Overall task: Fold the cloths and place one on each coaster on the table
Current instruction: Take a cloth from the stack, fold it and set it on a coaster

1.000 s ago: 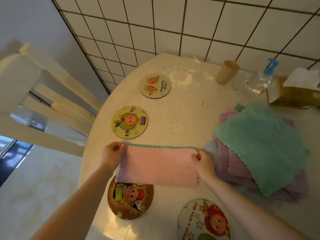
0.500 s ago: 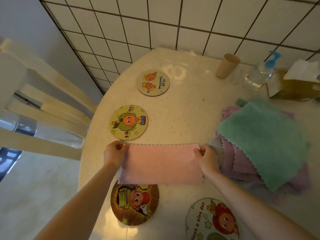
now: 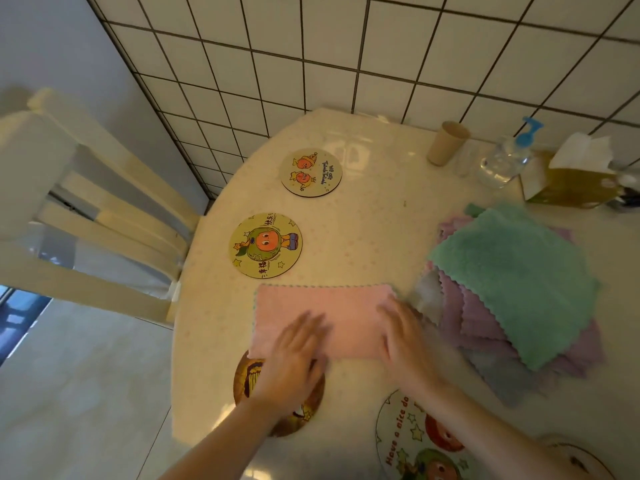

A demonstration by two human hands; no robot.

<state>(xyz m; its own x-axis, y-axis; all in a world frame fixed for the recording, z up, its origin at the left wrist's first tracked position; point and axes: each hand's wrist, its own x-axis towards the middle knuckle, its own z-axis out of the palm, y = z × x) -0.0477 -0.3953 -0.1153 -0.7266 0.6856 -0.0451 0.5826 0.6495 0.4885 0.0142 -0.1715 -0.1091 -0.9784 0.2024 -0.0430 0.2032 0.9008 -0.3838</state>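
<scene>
One pink cloth (image 3: 322, 317), folded once, lay flat on the table (image 3: 374, 230), long axis running left to right, overlapping the near-left coaster (image 3: 242, 382). My left hand (image 3: 294, 355) and right hand (image 3: 405, 341) rested on it, fingers spread flat, gripping nothing. Step in hand: pressing the fold. Next, I judged, a second fold across the short way, then setting it on a coaster.

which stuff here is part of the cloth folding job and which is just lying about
Part of the job:
pink cloth
cloth stack
coasters
left hand
right hand

Lying about:
paper cup
pump bottle
tissue box
chair
</scene>
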